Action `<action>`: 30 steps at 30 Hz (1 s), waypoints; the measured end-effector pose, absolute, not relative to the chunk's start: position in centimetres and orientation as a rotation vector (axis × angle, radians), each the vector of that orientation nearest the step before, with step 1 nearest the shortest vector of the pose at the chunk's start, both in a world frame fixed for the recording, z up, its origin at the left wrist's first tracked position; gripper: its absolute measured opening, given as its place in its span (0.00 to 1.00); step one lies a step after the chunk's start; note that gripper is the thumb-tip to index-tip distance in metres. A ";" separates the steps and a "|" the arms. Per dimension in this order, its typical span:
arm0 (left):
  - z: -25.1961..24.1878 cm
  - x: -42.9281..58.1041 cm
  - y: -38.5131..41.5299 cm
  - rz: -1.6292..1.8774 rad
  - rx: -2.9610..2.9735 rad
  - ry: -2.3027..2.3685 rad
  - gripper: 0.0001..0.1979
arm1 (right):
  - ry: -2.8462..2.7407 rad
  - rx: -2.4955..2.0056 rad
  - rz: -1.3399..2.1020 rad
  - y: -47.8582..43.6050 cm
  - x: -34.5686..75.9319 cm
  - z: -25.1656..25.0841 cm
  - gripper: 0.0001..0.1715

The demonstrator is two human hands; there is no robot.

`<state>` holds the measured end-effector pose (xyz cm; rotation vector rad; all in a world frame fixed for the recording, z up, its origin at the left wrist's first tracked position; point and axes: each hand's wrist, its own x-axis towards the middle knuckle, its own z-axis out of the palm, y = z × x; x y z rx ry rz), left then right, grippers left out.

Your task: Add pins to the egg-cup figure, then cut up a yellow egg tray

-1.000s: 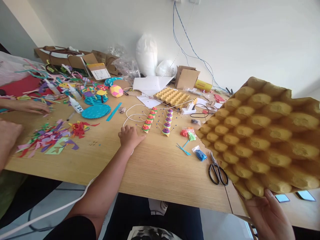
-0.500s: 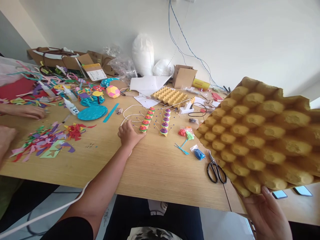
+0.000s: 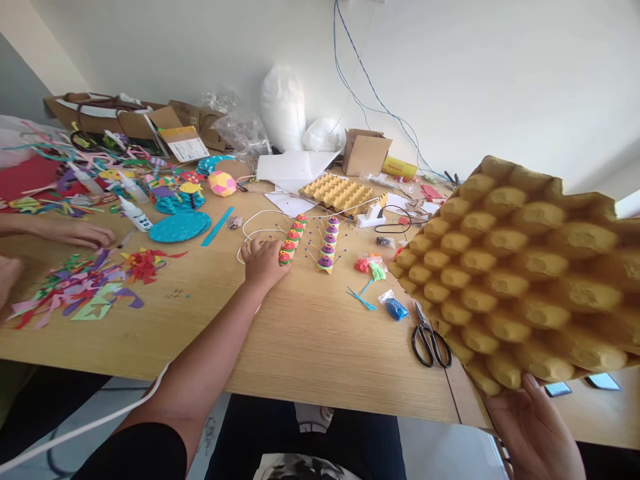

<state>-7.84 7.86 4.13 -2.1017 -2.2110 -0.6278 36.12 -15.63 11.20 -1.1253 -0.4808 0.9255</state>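
Note:
My right hand (image 3: 537, 430) grips the near edge of a big yellow egg tray (image 3: 520, 273), held up bumps-outward over the table's right end. My left hand (image 3: 263, 261) reaches across the wooden table (image 3: 310, 340), its fingers curled on the near end of a strip of decorated egg-cup pieces (image 3: 293, 239). A second decorated strip (image 3: 327, 250) lies just to the right of it. A white wire (image 3: 257, 223) loops behind my left hand.
Black scissors (image 3: 430, 337) lie beside the raised tray. Another egg tray (image 3: 340, 192), a cardboard box (image 3: 366, 152), glue bottles (image 3: 134, 215) and coloured paper scraps (image 3: 85, 283) litter the table. Another person's hands (image 3: 75, 231) rest at the left edge. Blue cables hang on the wall.
My left hand has slid forward and right onto the end of the decorated strip. The big egg tray in my right hand has barely shifted.

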 end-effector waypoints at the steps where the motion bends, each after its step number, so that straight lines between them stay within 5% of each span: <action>1: 4.1 -7.8 7.9 -0.627 -2.113 -2.210 0.18 | -0.484 -1.136 0.909 -15.5 35.8 11.4 0.30; 30: 3.6 -11.4 8.6 -0.552 -2.022 -2.250 0.15 | -0.478 -1.158 0.898 -14.8 34.7 12.3 0.31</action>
